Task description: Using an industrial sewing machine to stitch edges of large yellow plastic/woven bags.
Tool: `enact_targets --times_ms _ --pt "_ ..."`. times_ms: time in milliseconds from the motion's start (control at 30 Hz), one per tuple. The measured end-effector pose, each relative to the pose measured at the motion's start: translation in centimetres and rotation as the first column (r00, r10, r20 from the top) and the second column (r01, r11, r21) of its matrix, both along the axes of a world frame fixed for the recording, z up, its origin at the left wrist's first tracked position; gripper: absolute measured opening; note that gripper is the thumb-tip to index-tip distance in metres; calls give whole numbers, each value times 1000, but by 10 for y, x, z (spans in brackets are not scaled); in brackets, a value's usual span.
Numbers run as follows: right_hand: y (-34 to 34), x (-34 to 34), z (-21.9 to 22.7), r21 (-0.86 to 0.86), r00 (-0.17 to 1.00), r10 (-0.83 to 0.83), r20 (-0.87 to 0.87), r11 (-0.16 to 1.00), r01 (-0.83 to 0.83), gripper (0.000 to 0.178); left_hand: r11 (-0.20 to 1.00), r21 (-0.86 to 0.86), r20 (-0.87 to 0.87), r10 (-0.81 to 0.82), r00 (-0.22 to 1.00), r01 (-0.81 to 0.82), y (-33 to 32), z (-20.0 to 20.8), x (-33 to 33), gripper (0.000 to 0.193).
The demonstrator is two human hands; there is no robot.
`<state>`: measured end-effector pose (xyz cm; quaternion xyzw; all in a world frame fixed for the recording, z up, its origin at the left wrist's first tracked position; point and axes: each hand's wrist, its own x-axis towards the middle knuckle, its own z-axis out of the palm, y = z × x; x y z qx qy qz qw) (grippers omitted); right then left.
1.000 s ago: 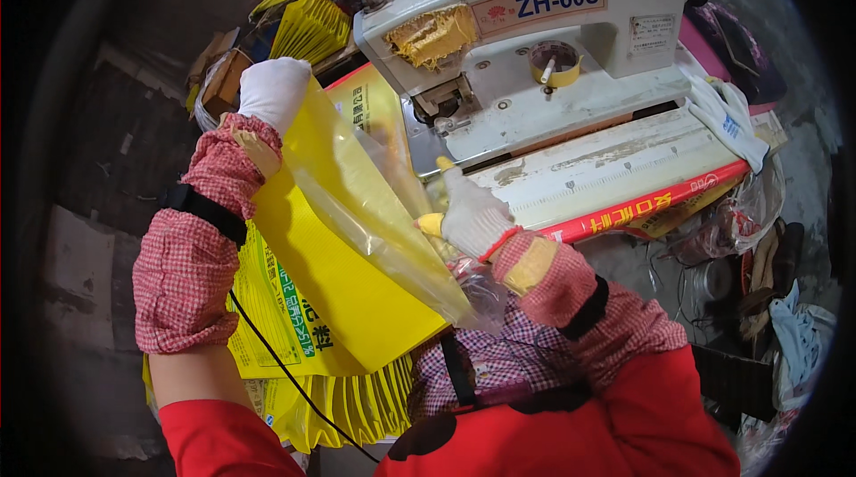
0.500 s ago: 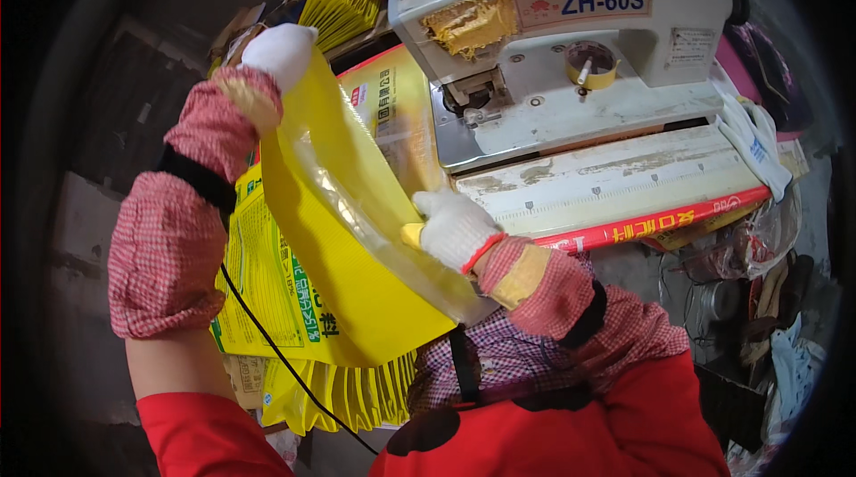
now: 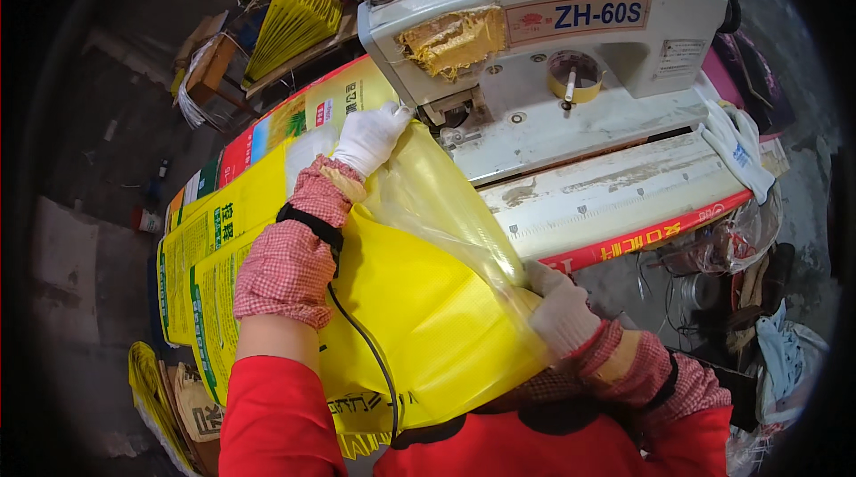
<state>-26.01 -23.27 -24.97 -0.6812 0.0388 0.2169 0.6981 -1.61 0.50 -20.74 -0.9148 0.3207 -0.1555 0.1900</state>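
A large yellow woven sack (image 3: 419, 299) with a clear plastic liner (image 3: 401, 201) along its mouth lies slanted before me. My left hand (image 3: 370, 140), in a white knit glove, is closed on the sack's upper corner, close to the needle area of a white industrial sewing machine (image 3: 615, 62). At the other end of the mouth, my right hand (image 3: 560, 309), gloved too, grips the sack's edge below the machine's bed. Between the hands the mouth edge runs taut. The fingertips of both hands are partly hidden by the sack.
More printed yellow sacks (image 3: 192, 259) lie left of my left arm. A tape roll (image 3: 588, 89) sits on the machine bed; a white glove (image 3: 740, 152) hangs at its right end. Folded yellow sacks (image 3: 290, 27) stand at the back left. A black cord (image 3: 370, 348) crosses the sack.
My left hand has moved right and down with the sack's corner, toward the machine's needle area. My right hand has shifted right and nearer, and the sack has turned with them.
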Motion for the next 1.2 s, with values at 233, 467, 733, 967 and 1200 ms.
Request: enact_targets --times_ms 233,467,733,967,1200 --pt "-4 6 22 -177 982 -156 110 969 174 39 925 -280 111 -234 966 256 0 -12 25 16" --pt "0 2 27 -587 956 135 261 809 46 46 926 -273 -24 -278 960 261 0 4 23 15" --pt "-11 -6 44 -809 899 416 135 571 -143 52 992 -65 -482 66 874 -111 -20 37 -20 23" --pt "44 61 46 -923 791 608 -61 268 -277 37 973 -193 -289 63 955 -122 18 17 68 25" --pt "62 143 36 -675 569 439 695 670 307 28 940 -232 176 -212 961 250 25 94 96 20"
